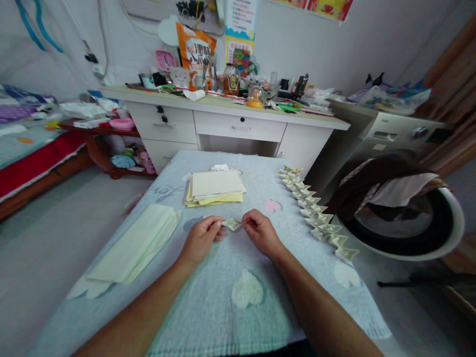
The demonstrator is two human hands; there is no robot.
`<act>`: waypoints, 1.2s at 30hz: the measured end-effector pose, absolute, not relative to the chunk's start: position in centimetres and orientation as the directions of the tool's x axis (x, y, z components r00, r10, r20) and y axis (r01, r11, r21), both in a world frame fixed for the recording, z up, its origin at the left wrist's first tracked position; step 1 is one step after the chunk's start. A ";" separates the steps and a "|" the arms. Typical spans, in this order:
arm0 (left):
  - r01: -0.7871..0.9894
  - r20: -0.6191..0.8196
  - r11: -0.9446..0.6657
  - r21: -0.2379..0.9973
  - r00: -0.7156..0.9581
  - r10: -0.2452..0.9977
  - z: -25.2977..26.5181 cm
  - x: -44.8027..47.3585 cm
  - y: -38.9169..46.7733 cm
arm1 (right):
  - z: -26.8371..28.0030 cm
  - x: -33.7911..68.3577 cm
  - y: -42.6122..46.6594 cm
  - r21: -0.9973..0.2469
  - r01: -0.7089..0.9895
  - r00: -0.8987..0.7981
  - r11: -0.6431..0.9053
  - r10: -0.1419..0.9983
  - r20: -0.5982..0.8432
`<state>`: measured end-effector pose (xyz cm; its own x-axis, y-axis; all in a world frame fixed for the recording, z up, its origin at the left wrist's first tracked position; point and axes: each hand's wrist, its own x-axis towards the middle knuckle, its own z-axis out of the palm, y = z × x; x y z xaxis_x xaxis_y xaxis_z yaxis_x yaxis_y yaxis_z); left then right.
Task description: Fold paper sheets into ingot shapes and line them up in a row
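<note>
Between my two hands is a small folded paper boat [233,224], its pointed ends pinched at either side. My left hand [203,238] grips its left tip between thumb and fingers. At the opposite tip, my right hand [262,233] is closed in a pinch. Just beyond the hands lies a stack of cream and yellow paper [217,184]. A folded pile of pale green paper sheets [134,243] rests to the left. Along the right edge runs a row of several finished-looking paper boats [314,213], set close together.
A light blue cloth with heart prints [245,290] covers the table. Behind it stands a white desk [238,121] crowded with jars, a pink clock [165,60] and an orange snack bag [197,54]. A washing machine [386,134] with its door open and clothes hanging out is at right.
</note>
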<state>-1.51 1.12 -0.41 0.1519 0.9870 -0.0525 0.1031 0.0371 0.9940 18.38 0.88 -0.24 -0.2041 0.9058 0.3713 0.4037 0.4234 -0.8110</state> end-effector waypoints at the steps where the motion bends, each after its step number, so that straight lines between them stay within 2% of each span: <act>1: 0.158 -0.041 0.015 0.987 0.164 0.986 -0.5 -1.6 1.2 | -0.3 18.6 1.1 -0.806 0.412 -0.204 0.425 0.905 0.374; 6: 0.314 0.023 -0.078 0.946 0.174 0.984 -0.8 -1.9 1.3 | -0.9 20.2 2.2 -0.772 0.473 -0.199 0.425 0.905 0.376; 12: 0.299 0.006 -0.057 0.953 0.170 0.985 -1.0 -1.9 1.5 | -1.0 22.9 3.5 -0.778 0.562 -0.074 0.279 0.955 0.289; 17: 0.306 0.002 -0.057 0.950 0.178 0.984 -0.9 -2.0 1.5 | -0.4 23.5 3.3 -0.732 0.616 -0.067 0.292 0.945 0.320; 21: 0.306 0.002 -0.061 0.950 0.189 0.982 -1.0 -2.0 1.5 | 0.3 23.0 2.9 -0.606 0.722 -0.172 0.335 0.934 0.312; 28: 0.304 0.016 -0.077 0.949 0.200 0.980 -1.2 -1.9 1.4 | 1.5 21.6 2.6 -0.319 0.890 -0.278 0.324 0.943 0.181; 36: 0.350 0.041 -0.124 0.928 0.234 0.971 -1.4 -2.0 1.3 | 3.5 24.5 4.8 -0.171 0.943 -0.246 0.284 0.946 0.210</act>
<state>-2.00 1.33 -1.39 0.2336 0.9715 0.0415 0.3504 -0.1239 0.9284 24.52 4.79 3.51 -0.2465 0.9461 0.2103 0.9435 0.2838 -0.1713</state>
